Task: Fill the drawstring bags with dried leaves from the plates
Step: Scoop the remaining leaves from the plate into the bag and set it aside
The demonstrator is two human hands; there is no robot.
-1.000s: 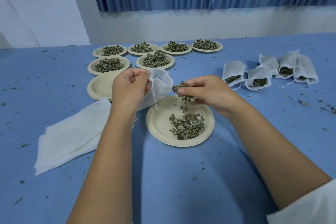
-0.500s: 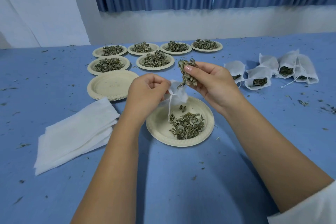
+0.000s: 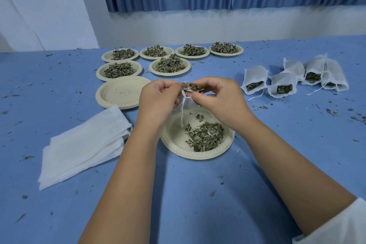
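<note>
- While the desk [image 3: 198, 194] carries everything, your work hangs above the near plate [image 3: 172, 144].
- The bag [image 3: 187, 102] is limp, soft cloth: your left hand [image 3: 158, 99] pinches its rim, mouth upward, length hanging down toward the plate.
- The leaves [image 3: 193, 87] are light and brittle; the fingers [image 3: 207, 83] of your right hand [image 3: 219, 99] pinch a clump at the mouth, so squeeze gently.

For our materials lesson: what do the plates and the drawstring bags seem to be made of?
Plates: probably moulded paper pulp, matt cream, judging by the embossed rims and dull surface. Drawstring bags: seemingly thin non-woven or gauze fabric, matt white; they crease softly and slump.
</note>
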